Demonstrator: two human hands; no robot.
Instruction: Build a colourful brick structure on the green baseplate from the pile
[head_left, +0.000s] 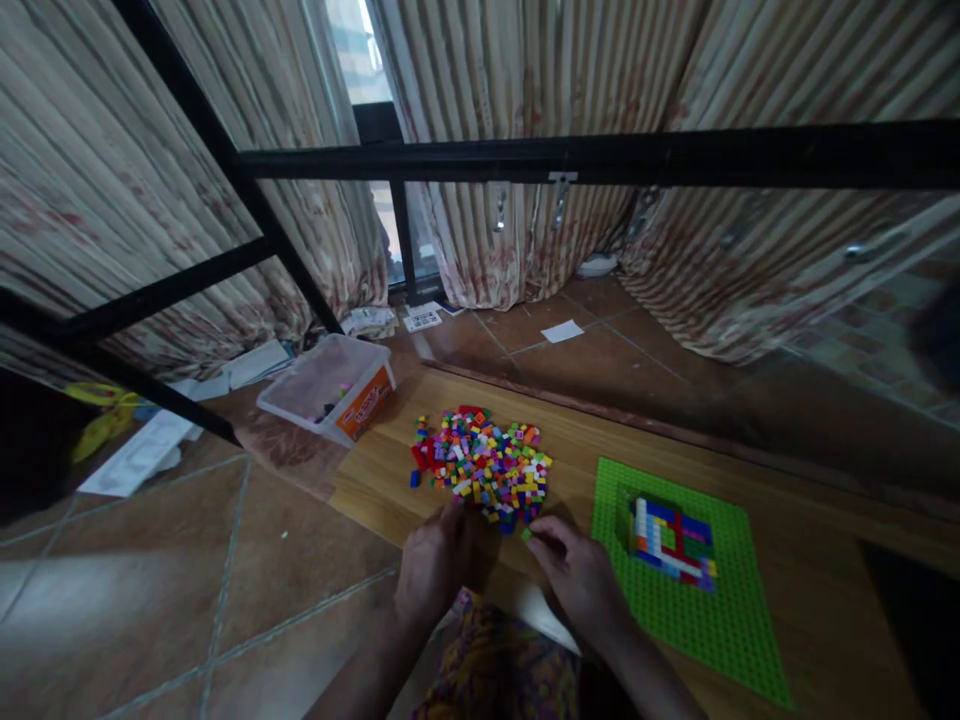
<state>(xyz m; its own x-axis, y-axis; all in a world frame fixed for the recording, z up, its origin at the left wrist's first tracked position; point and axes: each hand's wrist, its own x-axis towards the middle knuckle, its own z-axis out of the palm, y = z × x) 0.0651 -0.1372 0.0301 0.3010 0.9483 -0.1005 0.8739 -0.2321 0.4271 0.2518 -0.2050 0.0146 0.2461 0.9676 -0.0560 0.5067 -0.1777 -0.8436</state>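
Note:
A heap of small coloured toy bricks (487, 465) lies on the wooden tabletop. At its near edge my left hand (435, 560) is closed, its fingers curled down; whatever they hold, if anything, is hidden. To the right of the heap my right hand (577, 575) pinches a small yellow-green brick (526, 534) between thumb and forefinger. Beyond that hand, a green studded baseplate (720, 640) lies flat on the right part of the table. On it stands a low block of assembled bricks (673, 543) in white, blue, red, purple and other colours.
A clear plastic tub (326, 385) with an orange label and a few pieces inside stands at the table's left end. The wooden table (570, 420) is low and narrow. Black metal bars (450, 160) cross above, before striped curtains (600, 80). Papers (562, 331) lie on the tiled floor.

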